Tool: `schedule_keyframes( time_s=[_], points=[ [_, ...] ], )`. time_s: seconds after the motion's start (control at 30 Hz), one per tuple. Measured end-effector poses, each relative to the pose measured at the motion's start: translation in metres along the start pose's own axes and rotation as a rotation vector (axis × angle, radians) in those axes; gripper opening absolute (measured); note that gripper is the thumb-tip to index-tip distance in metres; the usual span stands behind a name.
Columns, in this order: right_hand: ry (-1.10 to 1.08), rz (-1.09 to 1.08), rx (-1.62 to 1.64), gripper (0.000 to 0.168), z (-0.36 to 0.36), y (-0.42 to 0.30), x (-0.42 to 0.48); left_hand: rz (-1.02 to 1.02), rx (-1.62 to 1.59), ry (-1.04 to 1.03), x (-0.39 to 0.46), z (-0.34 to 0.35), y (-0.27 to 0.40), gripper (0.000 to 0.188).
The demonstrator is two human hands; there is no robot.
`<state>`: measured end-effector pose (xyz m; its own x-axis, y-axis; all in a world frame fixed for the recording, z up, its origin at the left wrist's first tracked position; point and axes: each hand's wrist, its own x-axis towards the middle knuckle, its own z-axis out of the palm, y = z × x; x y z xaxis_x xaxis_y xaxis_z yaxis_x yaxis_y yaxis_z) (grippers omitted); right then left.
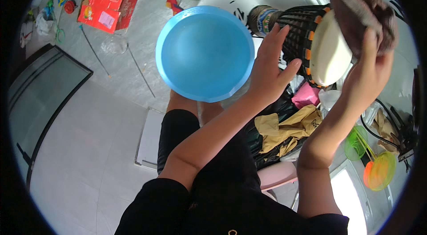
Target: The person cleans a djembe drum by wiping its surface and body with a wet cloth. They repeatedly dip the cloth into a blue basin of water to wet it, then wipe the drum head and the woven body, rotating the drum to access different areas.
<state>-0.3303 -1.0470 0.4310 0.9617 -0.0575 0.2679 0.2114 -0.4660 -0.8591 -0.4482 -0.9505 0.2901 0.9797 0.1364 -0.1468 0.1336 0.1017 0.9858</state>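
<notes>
My right hand (370, 65) grips a crumpled brown cloth (360, 18), raised beside the pale head of a hand drum (330, 51). The drum lies on its side, with black cords, orange trim and a patterned foot. My left hand (275, 65) has its fingers spread near the drum's corded body; its fingertips overlap the drum in view, and whether they touch it I cannot tell. To the left of that hand is a round light-blue plastic basin (205, 53), above my legs in the picture. Its inside looks smooth, and whether it holds water I cannot tell.
A red cardboard box (103, 6) and thin sticks (141, 70) lie on the grey floor at upper left. Brown paper bags (290, 126), black plastic and a pink bag (306, 95) sit below the drum. Coloured nets (380, 171) are at right, and a glass panel (43, 78) at left.
</notes>
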Motion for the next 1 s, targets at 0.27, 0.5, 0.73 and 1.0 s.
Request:
schedule_keyframes(
  time_s=[0.27, 0.5, 0.73, 1.0],
  points=[
    [-0.219, 0.752, 0.215, 0.048, 0.164, 0.081, -0.198, -0.479, -0.124, 0.210, -0.064, -0.162, -0.111, 0.048],
    [-0.344, 0.394, -0.376, 0.051, 0.227, 0.218, -0.267, -0.552, 0.023, 0.272, -0.064, -0.185, -0.175, 0.054],
    [-0.247, 0.722, -0.504, 0.045, 0.257, 0.245, -0.290, -0.936, -0.110, 0.264, -0.039, -0.174, -0.217, 0.077],
    [-0.191, 0.903, -0.415, 0.044, 0.246, 0.239, -0.307, -1.055, -0.482, 0.411, -0.025, -0.148, -0.213, 0.087]
  ],
)
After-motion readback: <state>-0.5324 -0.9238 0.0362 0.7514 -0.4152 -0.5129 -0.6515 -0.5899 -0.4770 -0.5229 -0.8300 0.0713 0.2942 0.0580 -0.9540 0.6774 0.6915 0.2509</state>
